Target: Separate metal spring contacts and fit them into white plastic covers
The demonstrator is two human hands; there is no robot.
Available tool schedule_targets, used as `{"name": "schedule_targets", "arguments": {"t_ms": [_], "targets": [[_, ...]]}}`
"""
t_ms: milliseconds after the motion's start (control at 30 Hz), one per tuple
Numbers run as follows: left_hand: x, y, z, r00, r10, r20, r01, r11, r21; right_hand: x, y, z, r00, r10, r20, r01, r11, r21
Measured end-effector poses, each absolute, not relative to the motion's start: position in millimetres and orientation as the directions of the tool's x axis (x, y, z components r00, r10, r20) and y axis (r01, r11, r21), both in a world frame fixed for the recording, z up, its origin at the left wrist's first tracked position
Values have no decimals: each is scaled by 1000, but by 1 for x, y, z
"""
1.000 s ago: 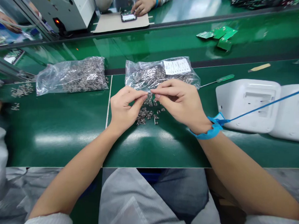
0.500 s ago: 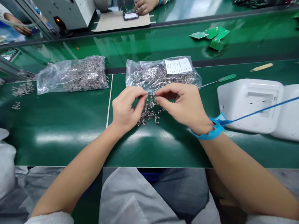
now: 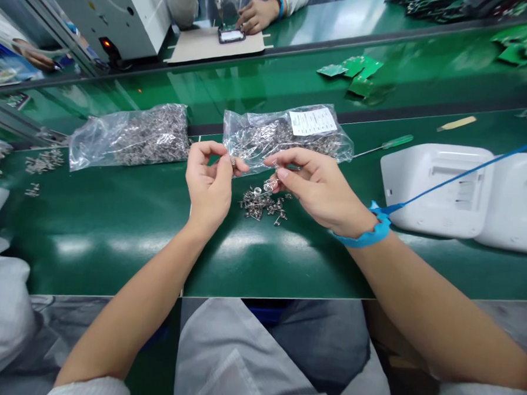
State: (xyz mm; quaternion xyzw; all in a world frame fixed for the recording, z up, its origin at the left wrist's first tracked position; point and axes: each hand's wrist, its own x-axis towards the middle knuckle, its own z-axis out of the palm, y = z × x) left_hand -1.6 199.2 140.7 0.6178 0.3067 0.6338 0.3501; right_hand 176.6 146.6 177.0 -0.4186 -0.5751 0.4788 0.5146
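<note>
My left hand (image 3: pixel 210 183) is closed in a pinch, a small metal spring (image 3: pixel 233 162) showing between thumb and fingers. A few centimetres to its right, my right hand (image 3: pixel 319 186) grips several small metal springs (image 3: pixel 270 185); coils and wire ends stick out below its thumb. Under both hands a loose pile of springs (image 3: pixel 256 204) lies on the green table (image 3: pixel 242 261). Just behind the hands rests a clear plastic bag (image 3: pixel 267 136) full of similar metal parts, with a white label (image 3: pixel 312 121). A blue wrist strap (image 3: pixel 368 231) circles my right wrist.
Another bag of metal parts (image 3: pixel 152 134) lies at left, near small loose heaps (image 3: pixel 44 161). Right are a green-handled screwdriver (image 3: pixel 398 142) and white plastic housings (image 3: pixel 440 189). Green circuit boards (image 3: pixel 362 73) sit on the belt behind. Across it, a co-worker's hand (image 3: pixel 257 15) touches a small device.
My hands have moved apart; the left has shifted left with a spring between its fingers. The springs in my right hand show more clearly. The green boards on the belt have shifted left.
</note>
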Motion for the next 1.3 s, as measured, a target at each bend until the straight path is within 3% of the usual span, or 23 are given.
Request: {"name": "schedule_targets", "arguments": {"t_ms": [133, 233, 333, 400, 467, 567, 667, 767, 1100, 1300], "targets": [[-1, 200, 138, 55, 851, 521, -104, -515, 851, 167, 142, 177, -225, 968, 116, -151, 83, -985], [0, 199, 137, 90, 842, 531, -106, -522, 846, 160, 138, 176, -313, 947, 73, -121, 37, -992], [0, 199, 136, 120, 827, 550, -94, -542, 835, 156, 136, 172, -273, 948, 163, 153, 210, -966], [-1, 200, 137, 122, 826, 550, -107, -540, 835, 155, 134, 169, -262, 922, 285, 389, 371, -843], [-2, 199, 138, 127, 828, 546, -130, -532, 837, 154, 134, 167, -205, 907, 367, 491, 420, -764], [-1, 197, 140, 172, 806, 566, -151, -546, 824, 154, 135, 167, -23, 929, 371, 349, 355, -867], [0, 193, 143, 218, 767, 604, -141, -588, 797, 157, 140, 169, -40, 954, 298, 102, 300, -948], [1, 190, 148, 231, 743, 629, -106, -623, 775, 162, 143, 172, -63, 974, 216, -34, 214, -976], [-3, 185, 153, 286, 700, 654, -117, -652, 749, 181, 147, 181, -136, 977, 163, -37, 159, -987], [-3, 186, 154, 257, 665, 701, -75, -709, 701, 179, 148, 179, -207, 978, 36, -201, -6, -980]]}}
